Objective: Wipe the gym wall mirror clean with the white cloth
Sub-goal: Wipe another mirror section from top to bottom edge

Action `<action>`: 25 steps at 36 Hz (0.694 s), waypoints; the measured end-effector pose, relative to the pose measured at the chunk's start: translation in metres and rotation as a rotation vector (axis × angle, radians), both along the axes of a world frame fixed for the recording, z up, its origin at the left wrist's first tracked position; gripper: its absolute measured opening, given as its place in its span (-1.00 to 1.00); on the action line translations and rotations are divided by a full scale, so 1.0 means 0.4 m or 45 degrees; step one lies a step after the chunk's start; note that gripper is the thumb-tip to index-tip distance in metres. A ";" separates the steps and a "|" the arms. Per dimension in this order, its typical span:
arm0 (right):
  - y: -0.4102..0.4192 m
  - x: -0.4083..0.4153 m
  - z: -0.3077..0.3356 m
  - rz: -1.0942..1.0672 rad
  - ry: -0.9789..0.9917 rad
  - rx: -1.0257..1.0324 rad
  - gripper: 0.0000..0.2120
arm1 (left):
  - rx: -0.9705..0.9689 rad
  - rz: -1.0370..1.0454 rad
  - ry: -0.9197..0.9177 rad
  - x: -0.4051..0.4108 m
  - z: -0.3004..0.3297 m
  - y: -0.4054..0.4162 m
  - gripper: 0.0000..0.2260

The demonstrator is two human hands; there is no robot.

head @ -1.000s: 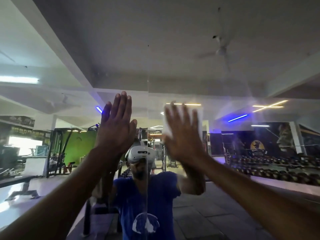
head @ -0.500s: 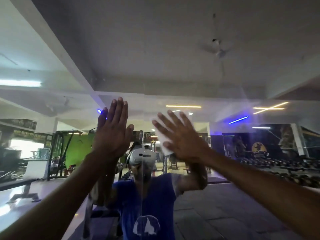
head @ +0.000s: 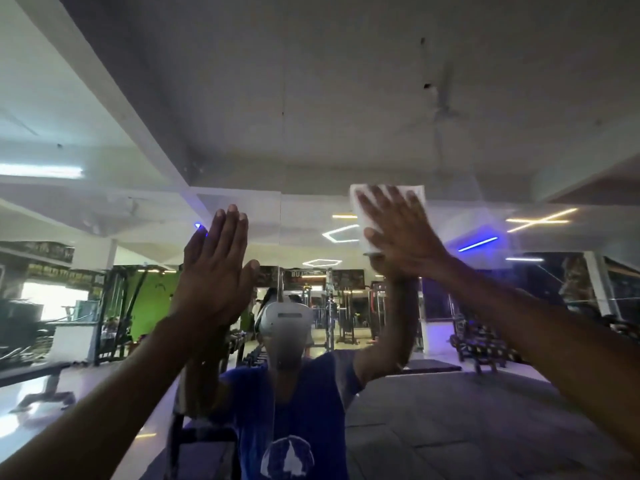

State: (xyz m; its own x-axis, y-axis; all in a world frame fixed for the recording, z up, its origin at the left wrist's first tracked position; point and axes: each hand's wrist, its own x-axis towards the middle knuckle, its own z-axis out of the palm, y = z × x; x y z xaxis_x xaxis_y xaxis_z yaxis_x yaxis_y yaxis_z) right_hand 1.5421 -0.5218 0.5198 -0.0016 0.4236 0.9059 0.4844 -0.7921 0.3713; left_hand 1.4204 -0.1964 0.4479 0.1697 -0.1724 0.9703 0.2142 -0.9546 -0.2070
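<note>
The wall mirror (head: 346, 116) fills the whole view and reflects the gym and a person in a blue shirt. My right hand (head: 401, 230) lies flat with spread fingers on the white cloth (head: 417, 194), pressing it against the glass near the mirror's upper part. The cloth's top edge and left side show around my fingers. My left hand (head: 216, 271) is raised to the left with straight fingers held together, flat at the glass; contact with the mirror cannot be told.
A vertical seam (head: 281, 209) between mirror panels runs down the middle. Reflected in the glass are weight machines (head: 332, 306), a dumbbell rack (head: 485, 348), a bench (head: 41, 382) at the left and ceiling lights.
My right hand has slid the cloth up and to the right across the glass. The left hand has stayed at about the same spot on the mirror.
</note>
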 end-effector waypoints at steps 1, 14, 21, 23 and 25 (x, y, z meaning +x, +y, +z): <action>-0.063 0.028 0.029 -0.037 0.059 0.180 -0.30 | -0.003 0.012 -0.003 -0.001 0.000 -0.003 -0.35; 0.287 -0.106 -0.085 0.164 -0.048 -0.095 -0.34 | -0.027 0.016 0.066 -0.009 0.005 -0.006 -0.33; 0.006 0.010 0.102 -0.038 0.064 0.397 -0.30 | 0.010 0.096 0.089 -0.022 0.006 -0.005 -0.33; -0.002 0.022 0.123 -0.016 0.182 0.606 -0.26 | -0.011 0.089 0.112 -0.020 0.008 -0.022 -0.32; 0.072 0.000 0.122 0.041 0.220 0.754 -0.23 | -0.032 0.066 0.109 -0.015 0.005 -0.035 -0.31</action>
State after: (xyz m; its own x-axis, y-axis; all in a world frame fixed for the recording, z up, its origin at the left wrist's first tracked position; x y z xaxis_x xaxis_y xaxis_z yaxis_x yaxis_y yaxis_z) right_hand 1.5423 -0.4932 0.5687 0.1615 -0.1489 0.9756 0.5253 -0.8239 -0.2127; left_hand 1.4145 -0.2103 0.4500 0.2601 -0.1369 0.9558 0.2464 -0.9477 -0.2027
